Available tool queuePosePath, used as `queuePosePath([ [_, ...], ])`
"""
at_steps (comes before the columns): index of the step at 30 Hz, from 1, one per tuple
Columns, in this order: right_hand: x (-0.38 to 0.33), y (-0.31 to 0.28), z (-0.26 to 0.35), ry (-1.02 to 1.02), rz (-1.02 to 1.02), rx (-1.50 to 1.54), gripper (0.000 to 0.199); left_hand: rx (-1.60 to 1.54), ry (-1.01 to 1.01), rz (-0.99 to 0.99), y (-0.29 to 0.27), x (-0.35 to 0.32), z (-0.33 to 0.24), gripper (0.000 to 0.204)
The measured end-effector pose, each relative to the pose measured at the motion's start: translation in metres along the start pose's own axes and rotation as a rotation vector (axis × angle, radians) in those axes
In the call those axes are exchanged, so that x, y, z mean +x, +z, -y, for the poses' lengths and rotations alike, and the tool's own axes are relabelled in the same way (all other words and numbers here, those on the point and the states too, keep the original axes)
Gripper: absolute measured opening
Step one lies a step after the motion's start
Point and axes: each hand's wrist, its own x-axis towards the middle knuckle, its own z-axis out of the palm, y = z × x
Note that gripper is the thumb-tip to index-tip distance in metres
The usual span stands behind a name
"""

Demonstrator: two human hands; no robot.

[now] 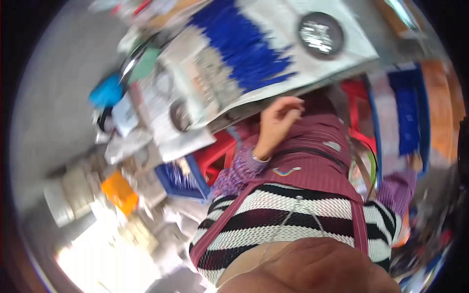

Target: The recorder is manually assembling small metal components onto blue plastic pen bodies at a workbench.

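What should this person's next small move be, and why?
Probably raise the left hand to the blue strips on the white-covered table: it looks empty and is near the table's edge, while the blurred right hand is by the blue crate on the right.

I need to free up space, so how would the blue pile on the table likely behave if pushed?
The blue pile would probably spread rather than move as one block, since its ragged edge shows slim, separate-looking pieces. Some might slide readily, as the white sheet beneath looks flat. Blur hides whether they're stiff.
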Motion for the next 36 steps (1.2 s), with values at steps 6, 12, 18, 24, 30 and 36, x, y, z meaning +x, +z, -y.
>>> queuePosePath([
  [6,0.025,0.032,0.144,0.786,-0.197,0.726,0.041,0.007,0.093,-0.146,0.004,-0.035,0.000,0.021],
  [12,0.037,0.019,0.169,0.857,-0.261,0.718,0.033,0.000,0.132,-0.142,-0.009,-0.048,0.003,0.019],
  [18,0.050,-0.009,0.212,0.687,-0.353,0.436,0.036,0.034,0.116,-0.237,-0.023,-0.074,-0.016,0.016],
  [24,0.088,-0.001,0.362,0.115,-0.150,0.657,0.029,0.061,0.148,-0.425,-0.073,-0.082,-0.036,0.015],
  [30,0.007,0.017,0.616,-0.508,0.347,0.511,0.021,0.104,0.230,-0.557,-0.115,-0.091,-0.059,0.015],
  [36,-0.020,0.066,0.716,-0.982,0.218,0.206,0.019,0.289,0.328,-0.794,-0.165,-0.101,-0.064,0.014],
])
